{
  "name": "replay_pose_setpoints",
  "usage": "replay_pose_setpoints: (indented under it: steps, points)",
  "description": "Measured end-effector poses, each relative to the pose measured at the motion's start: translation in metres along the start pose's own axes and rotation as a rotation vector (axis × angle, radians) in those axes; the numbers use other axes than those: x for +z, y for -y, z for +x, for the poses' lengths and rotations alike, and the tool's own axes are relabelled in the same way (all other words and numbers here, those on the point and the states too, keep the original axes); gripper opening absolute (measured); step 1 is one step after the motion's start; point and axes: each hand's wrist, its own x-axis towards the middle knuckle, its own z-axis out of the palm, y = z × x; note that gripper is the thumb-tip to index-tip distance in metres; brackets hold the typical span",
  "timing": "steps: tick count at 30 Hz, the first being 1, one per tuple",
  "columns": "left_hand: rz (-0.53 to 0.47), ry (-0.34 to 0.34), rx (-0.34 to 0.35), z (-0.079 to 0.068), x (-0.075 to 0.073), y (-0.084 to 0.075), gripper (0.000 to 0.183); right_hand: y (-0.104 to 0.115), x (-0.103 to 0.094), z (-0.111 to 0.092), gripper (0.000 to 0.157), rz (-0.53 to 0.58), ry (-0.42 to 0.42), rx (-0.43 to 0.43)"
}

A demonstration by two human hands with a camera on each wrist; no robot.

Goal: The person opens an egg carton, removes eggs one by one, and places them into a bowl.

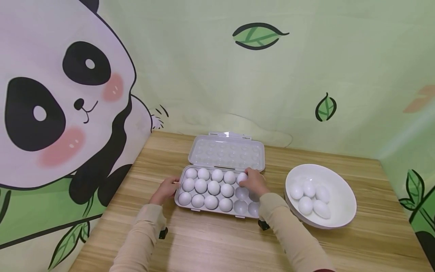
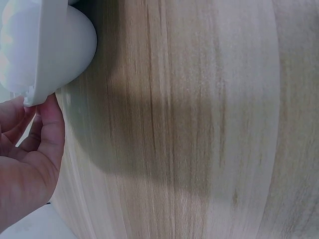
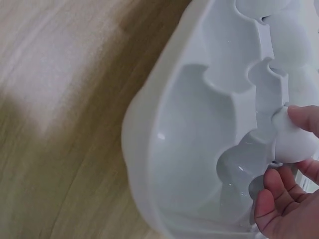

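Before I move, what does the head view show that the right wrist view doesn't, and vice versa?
Only the head view: the white bowl with five eggs, the left hand at the left end of the egg tray, and the panda print.

Only the right wrist view: the curled fingers of the right hand up close, and the tray's bulging outer wall beside the empty cups.

Both: the right hand pinching an egg, empty cups, and the wooden table.

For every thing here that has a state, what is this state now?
Egg tray: partly filled, front right cells empty.
Lid: open, folded back.
Bowl: holding five white eggs.
Left hand: pinching the tray's left edge.
Right hand: gripping an egg at the back row.
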Motion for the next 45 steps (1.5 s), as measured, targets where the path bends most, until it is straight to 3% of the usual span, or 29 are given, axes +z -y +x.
replay_pose_setpoints:
  steps: [13, 15, 16, 19, 21, 22, 24, 26, 28, 30, 33, 34, 36, 39, 40, 43, 45]
  points:
    - [0.012, 0.003, 0.003, 0.002, 0.003, -0.002, 0.032, -0.003, 0.001, -0.003, 0.032, -0.042, -0.083, 0.043]
    - [0.007, 0.008, 0.012, 0.011, 0.004, 0.007, 0.032, -0.003, 0.000, -0.004, 0.031, -0.035, -0.094, 0.039]
    - [-0.020, 0.027, 0.064, 0.023, 0.002, 0.022, 0.031, -0.003, 0.000, -0.005, 0.032, -0.027, -0.095, 0.041]
    - [-0.040, 0.064, 0.093, 0.058, 0.000, 0.059, 0.033, -0.001, -0.002, -0.006, 0.032, 0.019, -0.088, 0.055]
    - [-0.081, 0.093, 0.155, 0.080, -0.002, 0.084, 0.031, 0.000, -0.003, -0.006, 0.032, 0.076, -0.081, 0.069]
    - [-0.084, 0.098, 0.162, 0.082, -0.003, 0.087, 0.031, 0.001, -0.004, -0.006, 0.032, 0.109, -0.079, 0.075]
    - [-0.051, 0.073, 0.119, 0.070, -0.001, 0.072, 0.031, 0.003, -0.006, -0.004, 0.030, 0.192, -0.072, 0.088]
    - [-0.045, 0.049, 0.105, 0.048, 0.000, 0.048, 0.029, 0.004, -0.007, -0.002, 0.029, 0.288, -0.063, 0.102]
    - [0.000, 0.014, 0.035, 0.019, 0.002, 0.016, 0.031, 0.004, -0.010, 0.000, 0.029, 0.353, -0.061, 0.113]
    - [0.008, 0.007, 0.019, 0.007, 0.003, 0.004, 0.031, 0.003, -0.011, 0.005, 0.030, 0.402, -0.063, 0.118]
    - [-0.026, 0.038, 0.078, 0.026, -0.001, 0.028, 0.029, -0.011, -0.006, 0.020, 0.037, 0.474, -0.102, 0.076]
    - [-0.052, 0.059, 0.125, 0.044, -0.003, 0.048, 0.028, -0.016, -0.003, 0.026, 0.039, 0.508, -0.099, 0.073]
    - [-0.070, 0.079, 0.139, 0.069, -0.006, 0.076, 0.030, -0.033, 0.007, 0.043, 0.042, 0.605, -0.111, 0.047]
    - [-0.073, 0.089, 0.180, 0.082, -0.007, 0.094, 0.028, -0.050, 0.014, 0.063, 0.045, 0.727, -0.080, 0.086]
    - [-0.074, 0.089, 0.185, 0.083, -0.008, 0.095, 0.028, -0.058, 0.017, 0.070, 0.042, 0.785, -0.083, 0.073]
    - [-0.057, 0.067, 0.146, 0.066, -0.007, 0.076, 0.028, -0.064, 0.010, 0.074, 0.041, 0.919, -0.068, 0.113]
    - [-0.060, 0.063, 0.138, 0.072, -0.006, 0.082, 0.028, -0.065, 0.001, 0.070, 0.040, 1.034, -0.069, 0.089]
